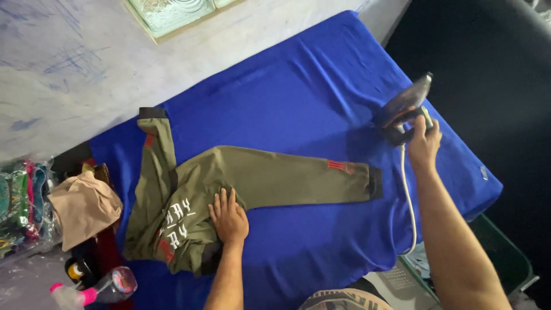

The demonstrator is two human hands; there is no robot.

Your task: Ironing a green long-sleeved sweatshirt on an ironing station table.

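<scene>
Pressing flat and open, the left hand (228, 218) pins the olive jacket (229, 195) on the blue-covered worktop (298, 92) while the right hand (423, 140) grips the iron (404, 109) clear of the cloth.

the olive-green fabric trousers (258, 181) carry red patches, white lettering and black cuffs. they lie on a bright blue cloth-covered tabletop (298, 86). the dark metal iron (404, 109) has a white cord (408, 195). a tan folded cloth (83, 209) sits left.

Folded beige cloth (84, 208), spray bottle (97, 290).
</scene>
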